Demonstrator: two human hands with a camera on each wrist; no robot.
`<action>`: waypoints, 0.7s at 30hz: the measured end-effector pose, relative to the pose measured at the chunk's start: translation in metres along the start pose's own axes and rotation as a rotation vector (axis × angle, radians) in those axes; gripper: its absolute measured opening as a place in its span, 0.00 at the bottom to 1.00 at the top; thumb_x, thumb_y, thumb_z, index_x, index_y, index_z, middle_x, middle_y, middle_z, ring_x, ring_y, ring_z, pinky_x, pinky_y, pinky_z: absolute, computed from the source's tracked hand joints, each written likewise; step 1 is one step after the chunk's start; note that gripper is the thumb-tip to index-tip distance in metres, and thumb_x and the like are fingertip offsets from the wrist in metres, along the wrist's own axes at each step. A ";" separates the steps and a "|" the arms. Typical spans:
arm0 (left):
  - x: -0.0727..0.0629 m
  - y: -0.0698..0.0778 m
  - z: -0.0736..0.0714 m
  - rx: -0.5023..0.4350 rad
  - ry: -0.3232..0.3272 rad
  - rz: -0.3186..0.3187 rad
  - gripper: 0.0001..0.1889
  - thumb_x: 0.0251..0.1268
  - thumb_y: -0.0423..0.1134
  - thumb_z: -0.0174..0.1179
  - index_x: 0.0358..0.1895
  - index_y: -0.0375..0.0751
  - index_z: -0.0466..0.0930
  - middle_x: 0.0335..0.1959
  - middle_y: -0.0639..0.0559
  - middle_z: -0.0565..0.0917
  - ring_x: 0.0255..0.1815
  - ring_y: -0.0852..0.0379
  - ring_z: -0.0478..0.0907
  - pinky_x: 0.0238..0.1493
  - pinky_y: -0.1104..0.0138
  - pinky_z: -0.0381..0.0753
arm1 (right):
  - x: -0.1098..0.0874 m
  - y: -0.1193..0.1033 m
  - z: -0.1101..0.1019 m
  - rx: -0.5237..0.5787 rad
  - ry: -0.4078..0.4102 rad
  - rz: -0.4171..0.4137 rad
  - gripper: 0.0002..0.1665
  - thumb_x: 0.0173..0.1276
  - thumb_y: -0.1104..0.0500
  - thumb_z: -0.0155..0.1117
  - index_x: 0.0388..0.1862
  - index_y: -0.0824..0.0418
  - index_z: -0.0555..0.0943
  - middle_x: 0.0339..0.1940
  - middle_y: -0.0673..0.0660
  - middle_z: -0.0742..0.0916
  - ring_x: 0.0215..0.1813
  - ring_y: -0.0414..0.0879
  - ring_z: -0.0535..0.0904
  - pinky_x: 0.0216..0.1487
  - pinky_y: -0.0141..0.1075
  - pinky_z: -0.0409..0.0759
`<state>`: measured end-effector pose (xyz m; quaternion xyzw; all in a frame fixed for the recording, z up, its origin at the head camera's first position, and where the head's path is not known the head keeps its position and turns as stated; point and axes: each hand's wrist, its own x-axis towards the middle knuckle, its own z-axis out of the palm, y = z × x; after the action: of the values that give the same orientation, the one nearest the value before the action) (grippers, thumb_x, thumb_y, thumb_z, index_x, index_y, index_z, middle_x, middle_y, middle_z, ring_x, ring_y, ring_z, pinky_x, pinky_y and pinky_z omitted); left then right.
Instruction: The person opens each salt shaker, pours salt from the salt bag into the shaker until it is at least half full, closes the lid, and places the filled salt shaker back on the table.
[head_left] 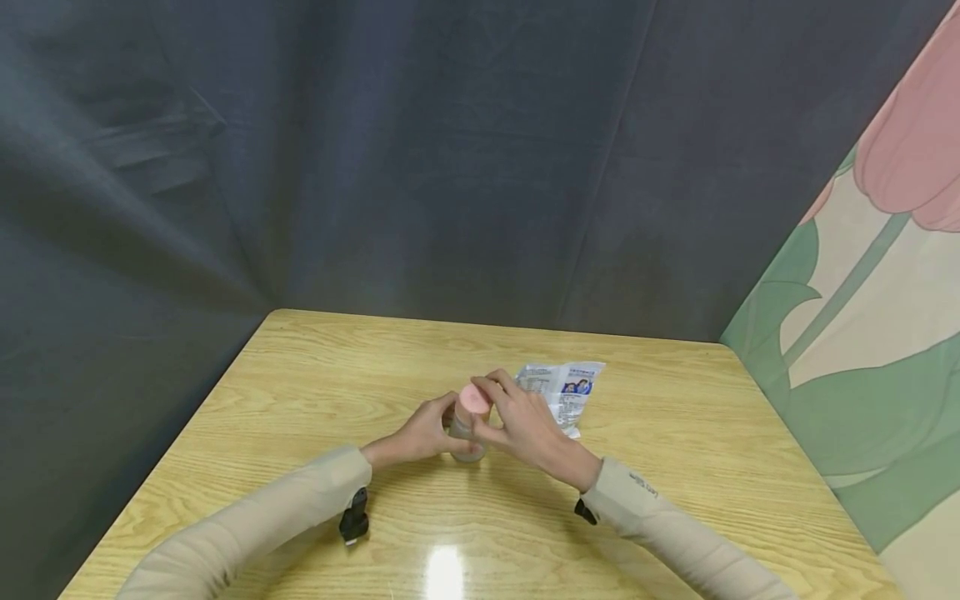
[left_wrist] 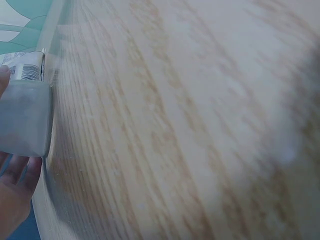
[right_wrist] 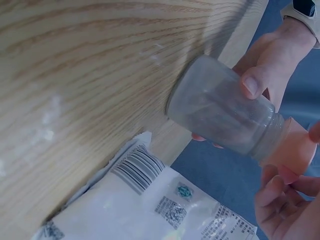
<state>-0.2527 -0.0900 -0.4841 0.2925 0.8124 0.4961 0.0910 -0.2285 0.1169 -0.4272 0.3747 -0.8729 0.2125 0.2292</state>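
A clear, frosted-looking bottle (right_wrist: pixel 215 105) stands upright on the wooden table, with a pink cap (right_wrist: pixel 295 145) over its neck. Some of the neck's thread shows below the cap in the right wrist view. My left hand (head_left: pixel 423 431) grips the bottle's body, thumb on one side and fingers round the other. From the right, my right hand (head_left: pixel 531 423) pinches the cap between thumb and fingers. Only the bottle's lower part and a few fingers appear at the left edge of the left wrist view.
Just behind my right hand lies a white printed plastic packet (head_left: pixel 573 396) with a barcode, partly hidden by that hand. A dark curtain (head_left: pixel 480 167) hangs along the far edge of the table (head_left: pixel 322 367). A flower-patterned wall (head_left: pixel 862 375) borders the right side.
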 end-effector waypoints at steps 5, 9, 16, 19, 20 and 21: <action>0.000 -0.001 0.000 -0.005 -0.003 -0.005 0.30 0.54 0.46 0.75 0.57 0.41 0.73 0.50 0.55 0.80 0.49 0.58 0.78 0.49 0.64 0.80 | -0.001 0.000 -0.002 -0.006 -0.004 -0.005 0.28 0.65 0.50 0.62 0.59 0.66 0.78 0.46 0.56 0.80 0.23 0.35 0.68 0.15 0.23 0.63; 0.000 0.000 0.000 -0.004 0.000 -0.014 0.28 0.54 0.46 0.76 0.55 0.42 0.73 0.49 0.55 0.79 0.48 0.59 0.77 0.49 0.64 0.80 | -0.001 0.000 -0.003 -0.011 -0.003 -0.008 0.28 0.65 0.50 0.63 0.59 0.65 0.78 0.46 0.56 0.80 0.23 0.36 0.68 0.15 0.23 0.64; 0.001 0.001 0.000 0.008 0.006 -0.019 0.29 0.54 0.45 0.76 0.56 0.42 0.73 0.51 0.54 0.79 0.51 0.59 0.77 0.51 0.63 0.79 | -0.002 0.001 -0.006 -0.009 -0.003 -0.008 0.28 0.65 0.49 0.64 0.58 0.65 0.78 0.46 0.55 0.80 0.25 0.37 0.70 0.17 0.23 0.65; 0.001 0.000 -0.001 0.025 -0.002 -0.006 0.29 0.55 0.45 0.75 0.57 0.41 0.73 0.52 0.53 0.79 0.51 0.58 0.77 0.52 0.63 0.79 | -0.004 0.002 -0.009 -0.016 -0.007 -0.012 0.28 0.64 0.49 0.63 0.57 0.64 0.78 0.46 0.55 0.80 0.25 0.37 0.70 0.17 0.24 0.65; 0.001 0.000 -0.001 0.028 -0.007 -0.002 0.30 0.55 0.45 0.75 0.58 0.41 0.72 0.52 0.53 0.79 0.52 0.58 0.77 0.52 0.63 0.79 | -0.005 0.002 -0.010 -0.018 -0.008 -0.011 0.27 0.64 0.49 0.63 0.57 0.64 0.78 0.46 0.55 0.80 0.25 0.37 0.70 0.17 0.24 0.65; 0.002 -0.001 -0.001 0.032 -0.012 0.001 0.30 0.56 0.45 0.74 0.59 0.40 0.72 0.53 0.53 0.79 0.52 0.58 0.77 0.52 0.63 0.79 | -0.007 0.003 -0.010 -0.024 -0.011 -0.011 0.27 0.64 0.49 0.63 0.57 0.64 0.78 0.46 0.55 0.79 0.25 0.38 0.70 0.17 0.24 0.65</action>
<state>-0.2547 -0.0901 -0.4839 0.2973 0.8197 0.4811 0.0912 -0.2239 0.1281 -0.4232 0.3778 -0.8746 0.1989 0.2298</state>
